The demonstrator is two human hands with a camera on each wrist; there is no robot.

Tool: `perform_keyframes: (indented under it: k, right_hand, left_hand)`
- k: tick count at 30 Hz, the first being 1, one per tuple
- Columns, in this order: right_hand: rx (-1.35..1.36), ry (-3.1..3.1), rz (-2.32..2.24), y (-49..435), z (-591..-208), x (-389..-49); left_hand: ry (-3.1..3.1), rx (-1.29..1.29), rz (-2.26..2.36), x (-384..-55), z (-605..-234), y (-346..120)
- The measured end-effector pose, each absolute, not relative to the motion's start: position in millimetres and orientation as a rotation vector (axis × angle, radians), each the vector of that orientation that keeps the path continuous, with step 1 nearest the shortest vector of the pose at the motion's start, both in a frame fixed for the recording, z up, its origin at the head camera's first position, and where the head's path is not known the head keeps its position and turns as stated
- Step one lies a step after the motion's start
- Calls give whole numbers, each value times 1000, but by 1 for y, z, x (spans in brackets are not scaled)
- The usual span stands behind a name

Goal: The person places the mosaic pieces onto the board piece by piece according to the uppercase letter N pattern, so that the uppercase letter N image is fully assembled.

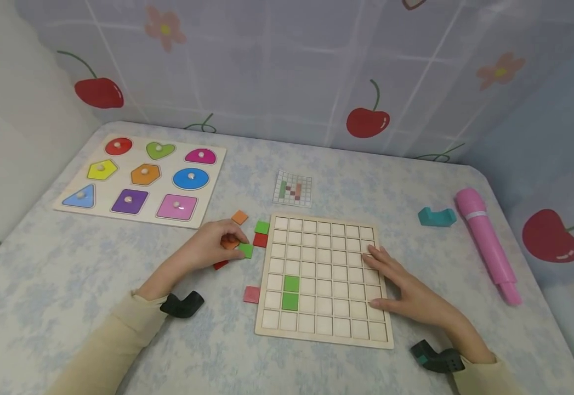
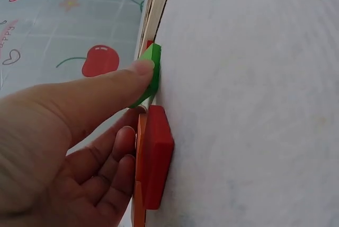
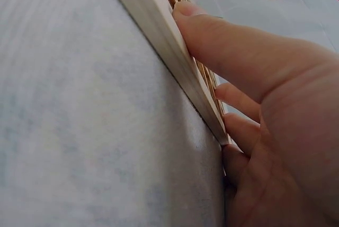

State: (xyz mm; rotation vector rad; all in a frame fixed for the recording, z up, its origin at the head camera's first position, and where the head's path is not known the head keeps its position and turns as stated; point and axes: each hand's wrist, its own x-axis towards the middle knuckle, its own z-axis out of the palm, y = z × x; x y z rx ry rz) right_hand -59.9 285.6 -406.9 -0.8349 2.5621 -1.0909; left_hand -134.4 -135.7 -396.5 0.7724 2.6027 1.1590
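Note:
My left hand (image 1: 212,244) pinches a green square tile (image 2: 155,77) near the left side of a wooden grid board (image 1: 338,274). In the left wrist view the thumb lies on the tile and the other fingers curl behind a red tile (image 2: 159,158) and an orange tile (image 2: 140,147). Two green tiles (image 1: 291,283) sit in cells at the board's lower left, one above the other. On the board's right edge rests my right hand (image 1: 407,288), fingers spread and thumb on the rim, holding nothing.
Beside the board's left edge lie a pink tile (image 1: 251,294), another green tile (image 1: 262,227), a red tile (image 1: 260,240) and an orange tile (image 1: 239,217). A pattern card (image 1: 292,188) lies behind the board. Farther out are a knobbed shape puzzle (image 1: 163,186), a teal block (image 1: 437,217) and a pink microphone-like toy (image 1: 489,247).

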Motion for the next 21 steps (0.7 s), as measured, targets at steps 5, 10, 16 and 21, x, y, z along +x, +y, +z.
perform_keyframes:
  k: [5, 10, 16, 21]
  right_hand:
    - [-827, 2562, -1088, 286, -406, -59]
    - [-823, 2563, -1077, 285, -407, -60]
    - [-808, 2566, -1075, 286, -408, -61]
    - [-813, 2564, -1080, 287, -409, -61]
  left_hand:
    - [2586, 775, 1200, -134, -397, -134]
    - [2562, 774, 1227, -132, -394, -134]
    - [2501, 724, 1279, -132, -387, -129]
    - [2320, 734, 1477, -136, -379, -115]
